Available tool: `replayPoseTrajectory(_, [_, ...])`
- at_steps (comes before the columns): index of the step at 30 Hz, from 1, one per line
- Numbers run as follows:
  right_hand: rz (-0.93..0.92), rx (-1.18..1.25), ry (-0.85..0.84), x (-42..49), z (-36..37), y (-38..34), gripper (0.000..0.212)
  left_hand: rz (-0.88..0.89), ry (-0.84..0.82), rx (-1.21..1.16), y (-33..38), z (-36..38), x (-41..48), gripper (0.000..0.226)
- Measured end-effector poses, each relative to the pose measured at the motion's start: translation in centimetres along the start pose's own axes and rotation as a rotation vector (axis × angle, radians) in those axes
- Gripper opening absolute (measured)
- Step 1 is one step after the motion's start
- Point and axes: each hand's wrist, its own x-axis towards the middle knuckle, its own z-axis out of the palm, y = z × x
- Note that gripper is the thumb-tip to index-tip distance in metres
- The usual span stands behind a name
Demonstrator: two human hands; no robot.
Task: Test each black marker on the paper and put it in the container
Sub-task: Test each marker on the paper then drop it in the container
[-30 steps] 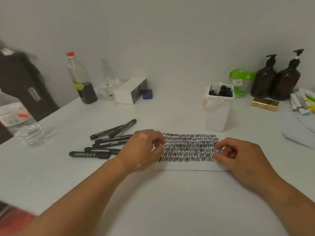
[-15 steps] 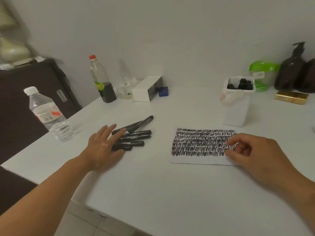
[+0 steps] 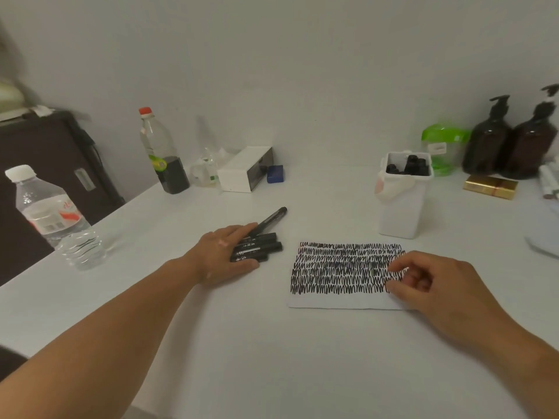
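Observation:
Several black markers (image 3: 260, 246) lie in a loose pile on the white table (image 3: 272, 343), left of the paper. My left hand (image 3: 222, 255) lies flat over the pile's left ends, fingers straight. The white paper (image 3: 341, 272) is covered with rows of black scribbles. My right hand (image 3: 435, 285) rests at the paper's right edge with fingers loosely curled, holding nothing. Behind the paper stands the white container (image 3: 400, 207) with several black markers (image 3: 408, 166) upright in it.
A clear water bottle (image 3: 57, 219) stands at the left table edge. Along the wall are a red-capped bottle (image 3: 160, 152), a white box (image 3: 245, 169), a green-lidded jar (image 3: 443, 146), two brown pump bottles (image 3: 511, 140) and a gold box (image 3: 490, 186). A dark cabinet (image 3: 45, 164) is at the left.
My left hand went from the paper's left edge out to the marker pile and now lies flat on it. My right hand stayed at the paper's right edge.

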Motion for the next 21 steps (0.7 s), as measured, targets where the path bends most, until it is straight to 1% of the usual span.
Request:
replayPoseTrajectory(2, [0.014,-0.029,-0.027,0.0,0.1,0.0,0.017,0.039,0.014,0.005,1.7,0.4,0.9,0.085])
replayPoseTrajectory(5, [0.038,-0.169,-0.125,-0.1,0.0,0.2,0.018,0.081,0.018,0.005,3.7,0.8,2.1,0.086])
replayPoseTrajectory(8, [0.077,-0.328,-0.216,0.1,-0.7,0.3,0.008,0.107,0.033,0.012,4.7,1.1,2.8,0.088])
replayPoseTrajectory(11, [0.101,-0.369,-0.237,0.2,-1.4,0.5,0.004,0.108,0.087,-0.003,5.0,0.8,2.5,0.093])
replayPoseTrajectory(12, [0.103,-0.366,-0.240,0.2,-1.5,0.7,0.004,0.125,0.131,-0.017,5.0,0.6,2.1,0.090])
replayPoseTrajectory(13, [0.103,-0.359,-0.241,0.1,-1.6,0.7,0.004,0.158,0.186,-0.025,5.0,0.4,1.6,0.081])
replayPoseTrajectory(15, [0.099,-0.328,-0.233,0.1,-1.6,0.8,0.006,0.217,0.279,-0.007,5.3,0.1,0.5,0.051])
replayPoseTrajectory(17, [0.099,-0.284,-0.202,0.3,-1.6,0.7,0.007,0.235,0.313,0.030,5.9,0.0,-0.6,0.030])
replayPoseTrajectory(21, [0.101,-0.254,-0.182,0.3,-1.3,0.7,0.008,0.245,0.354,0.062,7.2,0.4,-1.7,0.014])
